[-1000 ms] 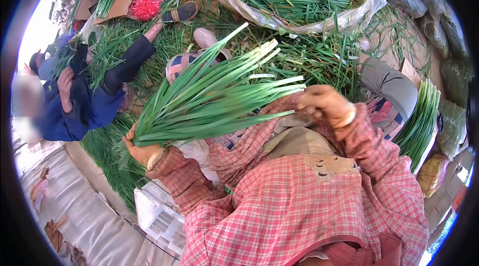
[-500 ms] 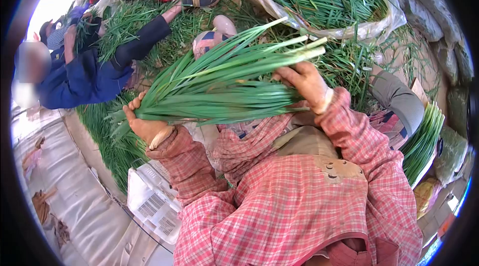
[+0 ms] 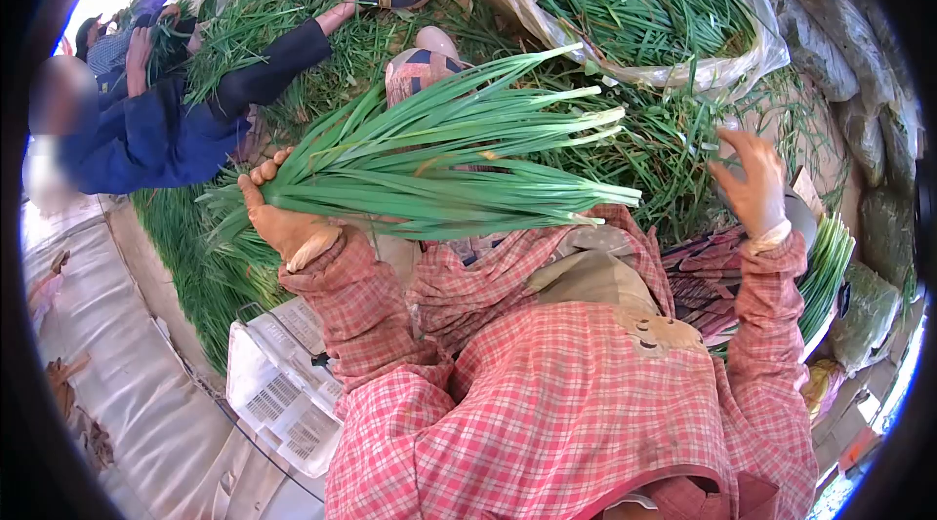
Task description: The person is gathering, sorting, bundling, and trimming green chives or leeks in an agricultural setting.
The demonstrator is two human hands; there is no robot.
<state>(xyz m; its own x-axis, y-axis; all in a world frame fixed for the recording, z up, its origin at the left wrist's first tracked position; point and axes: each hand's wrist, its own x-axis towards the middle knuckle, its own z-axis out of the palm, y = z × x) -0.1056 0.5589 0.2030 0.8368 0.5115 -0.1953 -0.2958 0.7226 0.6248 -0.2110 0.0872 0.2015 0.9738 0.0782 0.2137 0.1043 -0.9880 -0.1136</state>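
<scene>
My left hand (image 3: 283,218) is wrapped round the leafy end of a bunch of long green leaves (image 3: 439,164). The bunch lies across in front of my body, with its pale cut ends fanned out toward the right. Apart from the bunch, to its right, my right hand (image 3: 752,179) is raised with its fingers spread and bent; I see nothing held in it. Loose green leaves lie on the ground behind the bunch.
A plastic-lined heap of greens (image 3: 634,3) is at the top. A co-worker in blue (image 3: 156,144) sits at the left, one leg stretched out. A white plastic crate (image 3: 283,388) stands lower left. Filled plastic bags (image 3: 820,32) line the right side.
My right hand has let go of the pale ends and moved right, its fingers opening. The ends have spread apart. My left hand keeps its hold on the bunch.
</scene>
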